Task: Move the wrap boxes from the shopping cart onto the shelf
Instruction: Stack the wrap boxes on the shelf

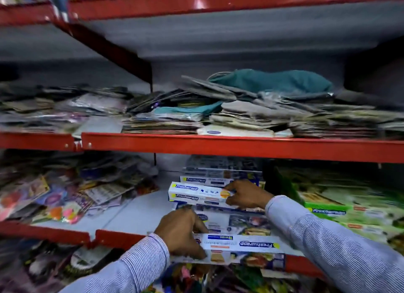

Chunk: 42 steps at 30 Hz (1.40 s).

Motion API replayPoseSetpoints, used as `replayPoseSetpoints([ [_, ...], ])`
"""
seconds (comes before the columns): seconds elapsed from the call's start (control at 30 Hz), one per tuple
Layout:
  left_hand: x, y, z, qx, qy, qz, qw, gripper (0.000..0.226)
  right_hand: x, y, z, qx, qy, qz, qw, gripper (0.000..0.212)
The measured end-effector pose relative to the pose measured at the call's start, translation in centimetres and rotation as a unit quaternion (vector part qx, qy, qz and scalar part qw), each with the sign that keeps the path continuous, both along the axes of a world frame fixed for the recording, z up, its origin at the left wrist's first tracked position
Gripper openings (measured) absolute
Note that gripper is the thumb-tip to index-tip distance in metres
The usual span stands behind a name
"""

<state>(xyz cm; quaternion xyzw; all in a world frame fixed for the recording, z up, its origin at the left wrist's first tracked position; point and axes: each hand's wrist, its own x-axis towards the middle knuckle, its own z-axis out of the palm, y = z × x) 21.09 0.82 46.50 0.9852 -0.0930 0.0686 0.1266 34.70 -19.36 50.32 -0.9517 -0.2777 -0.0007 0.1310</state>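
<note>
A: What is each grip doing?

B: The right hand point(246, 196) pinches the right end of a long white-and-blue cardboard wrap box point(197, 194), thumb below and fingers on top, and the box sits on top of a stack of similar printed wrap boxes point(220, 174) on the lower red-edged metal shelf point(122, 235). The left hand point(181, 232) is closed over the left end of a second long white wrap box with upside-down lettering point(240, 245), which lies at the shelf's front lip, partly overhanging it.

A: So which step is this?

B: Placing, I'd judge. Both boxes are already at the shelf, one being settled on the stack, the other waiting at the edge. The shopping cart is not in view.

A: And next?

B: Probably release the upper box once it lies square with those beneath, then slide the front box back so it stops overhanging. Green wrap packs point(328, 212) crowd the right side and loose colourful packets point(65, 196) lie to the left, so the open white strip between is the room available.
</note>
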Motion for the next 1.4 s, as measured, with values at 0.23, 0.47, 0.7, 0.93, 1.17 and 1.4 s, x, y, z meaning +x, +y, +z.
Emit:
replayPoseSetpoints([
  [0.23,2.3,0.5,-0.8,-0.006,0.006,-0.02,1.0,0.057,5.0,0.6,-2.0,-0.036,0.025,-0.01,0.999,0.05],
  [0.47,4.7,0.9,-0.4,-0.015,0.008,-0.008,1.0,0.057,5.9,0.1,-2.6,-0.008,-0.123,-0.011,0.992,0.022],
  [0.7,8.8,0.4,2.3,-0.037,-0.007,0.009,0.999,0.049,5.5,-1.5,-0.8,0.072,-0.103,0.004,0.992,0.02],
  [0.93,12.8,-1.6,1.7,-0.04,-0.054,0.007,0.998,0.045,2.8,-2.2,-0.1,-0.007,-0.002,0.03,1.0,0.038],
  [1.17,12.0,-0.8,-2.1,-0.042,-0.133,-0.01,0.99,0.043,1.5,-3.3,-4.2,-0.02,-0.089,-0.036,0.995,0.047],
  [1.4,11.7,-0.5,-4.3,0.024,-0.143,-0.015,0.989,0.052,0.9,-2.4,-6.2,-0.004,-0.147,-0.053,0.988,0.046],
])
